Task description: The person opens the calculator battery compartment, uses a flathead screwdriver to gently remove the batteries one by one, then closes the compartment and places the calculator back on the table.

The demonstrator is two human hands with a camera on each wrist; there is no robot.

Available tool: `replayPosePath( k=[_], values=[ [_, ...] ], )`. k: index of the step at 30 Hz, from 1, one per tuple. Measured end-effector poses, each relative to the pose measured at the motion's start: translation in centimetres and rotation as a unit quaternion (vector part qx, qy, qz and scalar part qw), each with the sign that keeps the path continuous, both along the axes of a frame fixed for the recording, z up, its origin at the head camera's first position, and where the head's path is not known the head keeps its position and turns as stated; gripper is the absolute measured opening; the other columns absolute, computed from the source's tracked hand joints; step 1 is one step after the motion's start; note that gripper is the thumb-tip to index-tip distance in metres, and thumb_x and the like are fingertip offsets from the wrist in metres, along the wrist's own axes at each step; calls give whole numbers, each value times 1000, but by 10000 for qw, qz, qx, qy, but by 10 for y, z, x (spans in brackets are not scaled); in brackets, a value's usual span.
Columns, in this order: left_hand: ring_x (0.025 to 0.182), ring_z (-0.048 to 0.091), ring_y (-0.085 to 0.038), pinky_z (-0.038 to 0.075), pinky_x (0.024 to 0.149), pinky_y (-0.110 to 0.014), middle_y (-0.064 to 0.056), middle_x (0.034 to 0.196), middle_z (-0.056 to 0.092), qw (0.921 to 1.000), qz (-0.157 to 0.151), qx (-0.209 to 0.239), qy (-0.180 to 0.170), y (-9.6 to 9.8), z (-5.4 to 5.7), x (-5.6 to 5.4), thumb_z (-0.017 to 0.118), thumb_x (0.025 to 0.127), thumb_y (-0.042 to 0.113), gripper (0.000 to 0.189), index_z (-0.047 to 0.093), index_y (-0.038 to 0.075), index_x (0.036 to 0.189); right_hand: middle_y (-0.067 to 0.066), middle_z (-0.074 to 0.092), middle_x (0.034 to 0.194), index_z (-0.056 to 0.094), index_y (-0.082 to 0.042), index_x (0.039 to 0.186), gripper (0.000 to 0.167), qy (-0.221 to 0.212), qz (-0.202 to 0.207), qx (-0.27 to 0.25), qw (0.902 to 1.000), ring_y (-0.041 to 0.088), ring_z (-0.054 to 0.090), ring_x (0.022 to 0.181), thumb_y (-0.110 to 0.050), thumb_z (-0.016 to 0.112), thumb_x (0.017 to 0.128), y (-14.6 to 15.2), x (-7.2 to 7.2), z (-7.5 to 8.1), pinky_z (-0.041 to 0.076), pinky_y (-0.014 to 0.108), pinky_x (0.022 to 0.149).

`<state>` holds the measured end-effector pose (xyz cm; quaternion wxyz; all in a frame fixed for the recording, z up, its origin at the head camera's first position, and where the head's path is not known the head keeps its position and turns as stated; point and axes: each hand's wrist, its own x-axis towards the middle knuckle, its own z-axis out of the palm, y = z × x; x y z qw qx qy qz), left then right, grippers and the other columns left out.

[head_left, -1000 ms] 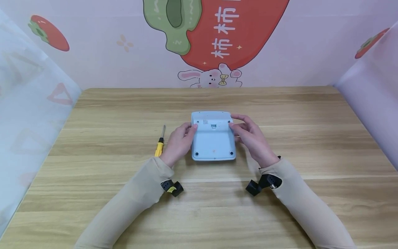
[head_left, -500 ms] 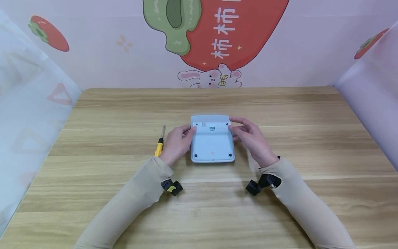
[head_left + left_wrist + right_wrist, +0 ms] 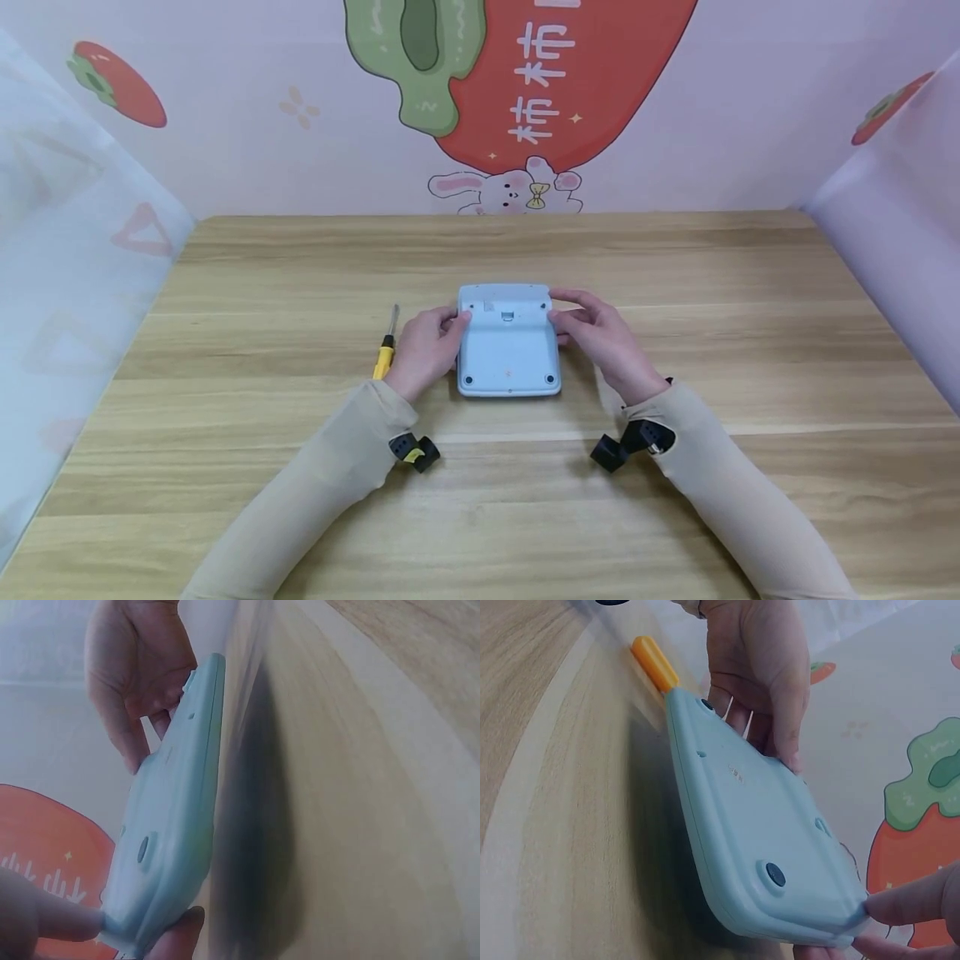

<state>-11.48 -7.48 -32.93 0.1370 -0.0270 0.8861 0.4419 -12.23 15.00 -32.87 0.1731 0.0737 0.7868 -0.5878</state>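
Pale blue plastic, one device lies back-side up near the middle of the wooden table, four dark round feet showing at its corners. Two hands hold it by its far corners: the left hand grips the left edge with thumb on the back and fingers curled underneath, and the right hand pinches the right edge between thumb and fingers. One screwdriver with a yellow handle lies just left of the left hand, pointing to the far side.
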Motion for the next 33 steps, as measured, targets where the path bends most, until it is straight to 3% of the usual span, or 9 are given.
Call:
replayPosePath(
  k=[6, 15, 22, 33],
  values=[
    [98, 62, -26, 52, 82, -36, -16, 119, 63, 9994, -103, -304, 120, 0, -2, 1, 46, 101, 33, 48, 48, 1, 137, 16, 56, 129, 44, -14, 142, 44, -26, 42, 71, 10000, 24, 57, 109, -16, 52, 99, 0, 0, -2, 46, 38, 98],
    [88, 59, -22, 50, 72, -30, -14, 112, 63, 9989, -108, -395, 246, 0, -2, 0, 48, 101, 31, 48, 50, -1, 136, 16, 55, 130, 44, -13, 143, 44, -38, 116, 125, 9998, 23, 56, 111, -14, 51, 99, 1, -1, -3, 48, 35, 96],
    [71, 62, -18, 52, 57, -24, -13, 105, 62, 9994, -122, -322, 98, 0, -1, -1, 50, 100, 30, 47, 51, 0, 135, 16, 57, 129, 44, -14, 144, 46, -70, 188, 287, 9994, 22, 58, 108, -14, 51, 99, 2, -2, -4, 50, 33, 94],
    [69, 63, -17, 53, 57, -23, -13, 102, 62, 9996, -154, -237, -1, 2, -1, 0, 51, 100, 28, 43, 54, 0, 132, 18, 57, 130, 43, -14, 145, 47, -19, 328, 403, 9986, 23, 60, 110, -15, 53, 98, 5, 0, -3, 50, 34, 95]
  ],
)
